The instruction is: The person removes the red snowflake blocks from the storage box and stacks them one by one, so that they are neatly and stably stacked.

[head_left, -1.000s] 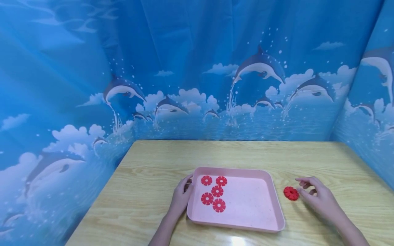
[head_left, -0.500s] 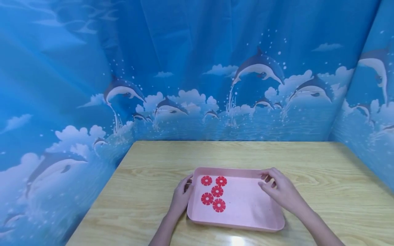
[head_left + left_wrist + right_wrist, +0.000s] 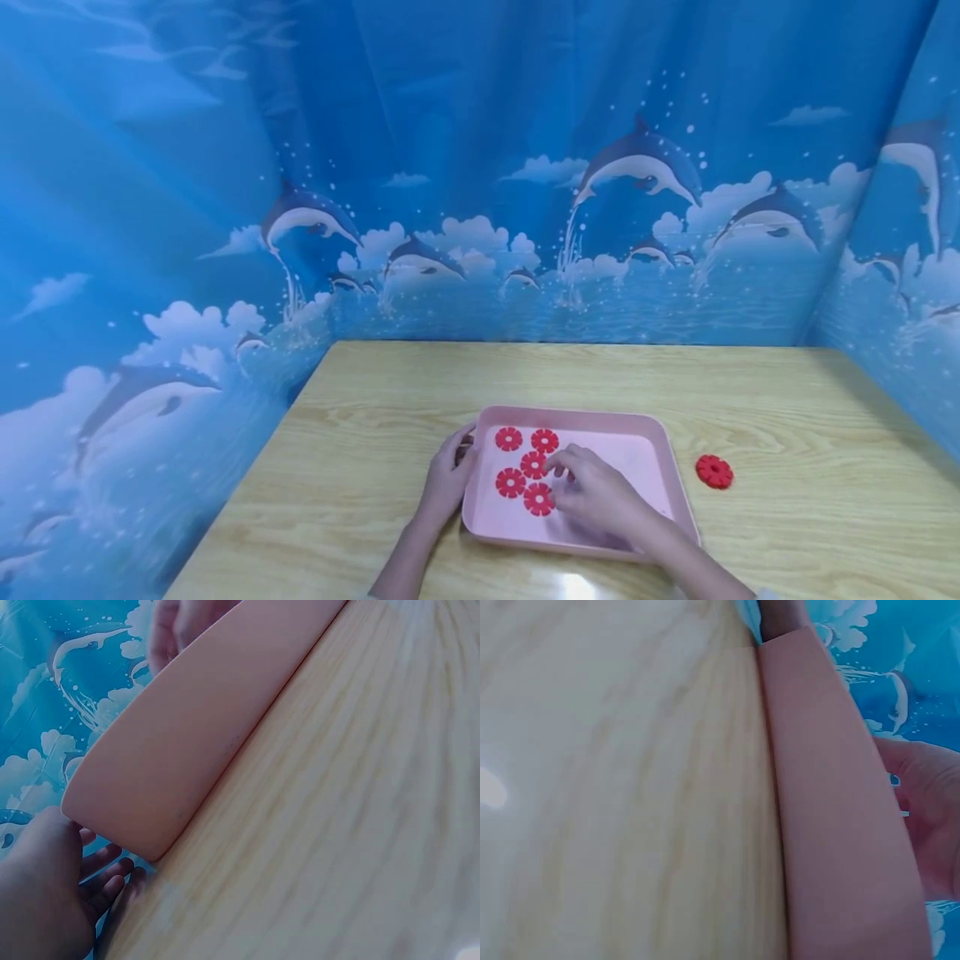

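A pink tray point(image 3: 645, 429) lies on the wooden table with several red notched plastic discs point(image 3: 511, 482) on its left half. At the tray's left side my left hand point(image 3: 447, 477) rests against the outer wall; the left wrist view shows its fingers loosely bent and apart beside the tray's corner. My right hand point(image 3: 596, 496) reaches into the tray from the right. Its bent fingertips are beside the middle disc point(image 3: 533, 465), thumb and forefinger apart, with nothing seen between them. In the right wrist view the tray wall hides part of that hand.
To the right of the tray, on the table point(image 3: 795, 417), lies another red disc point(image 3: 714, 472); whether it is one disc or a stack is hard to tell. A blue dolphin-print curtain point(image 3: 480, 167) stands behind the table and at its sides.
My right hand has moved left from beside the disc on the table, across the tray's right rim, to the discs inside. My left hand stays at the tray. No disc has visibly shifted.
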Action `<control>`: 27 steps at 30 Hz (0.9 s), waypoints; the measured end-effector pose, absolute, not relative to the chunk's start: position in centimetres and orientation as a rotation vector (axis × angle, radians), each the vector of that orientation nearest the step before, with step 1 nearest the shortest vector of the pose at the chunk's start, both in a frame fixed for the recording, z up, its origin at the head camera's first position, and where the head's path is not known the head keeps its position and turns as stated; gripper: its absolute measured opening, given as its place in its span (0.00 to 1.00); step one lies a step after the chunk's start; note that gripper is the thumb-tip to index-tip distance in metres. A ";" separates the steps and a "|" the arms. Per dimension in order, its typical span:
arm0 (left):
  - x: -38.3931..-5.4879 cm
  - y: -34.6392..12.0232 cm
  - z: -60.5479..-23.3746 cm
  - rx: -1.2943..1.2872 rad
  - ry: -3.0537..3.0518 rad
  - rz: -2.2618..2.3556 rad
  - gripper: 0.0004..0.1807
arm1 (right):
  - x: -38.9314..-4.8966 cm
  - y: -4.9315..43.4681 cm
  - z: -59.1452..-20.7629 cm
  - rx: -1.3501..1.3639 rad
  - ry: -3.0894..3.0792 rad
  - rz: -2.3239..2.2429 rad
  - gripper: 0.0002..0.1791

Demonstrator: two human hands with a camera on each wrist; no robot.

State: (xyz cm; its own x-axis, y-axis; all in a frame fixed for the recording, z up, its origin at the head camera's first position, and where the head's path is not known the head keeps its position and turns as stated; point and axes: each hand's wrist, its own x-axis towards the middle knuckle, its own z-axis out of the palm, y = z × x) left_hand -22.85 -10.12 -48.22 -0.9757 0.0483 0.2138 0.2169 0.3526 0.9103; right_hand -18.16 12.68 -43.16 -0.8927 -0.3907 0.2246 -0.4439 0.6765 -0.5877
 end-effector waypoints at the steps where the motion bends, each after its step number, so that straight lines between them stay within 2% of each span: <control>1: -22.9 -10.1 -48.2 -0.244 -2.458 -1.694 0.20 | -18.2 12.6 -43.5 0.711 -2.812 0.995 0.15; 11: -22.9 -9.9 -48.0 -0.245 -2.465 -1.671 0.20 | -18.6 13.1 -45.3 0.791 -2.823 0.965 0.21; 27: -22.8 -10.1 -48.5 -0.222 -2.473 -1.662 0.20 | -18.6 12.8 -45.9 0.756 -2.866 0.882 0.20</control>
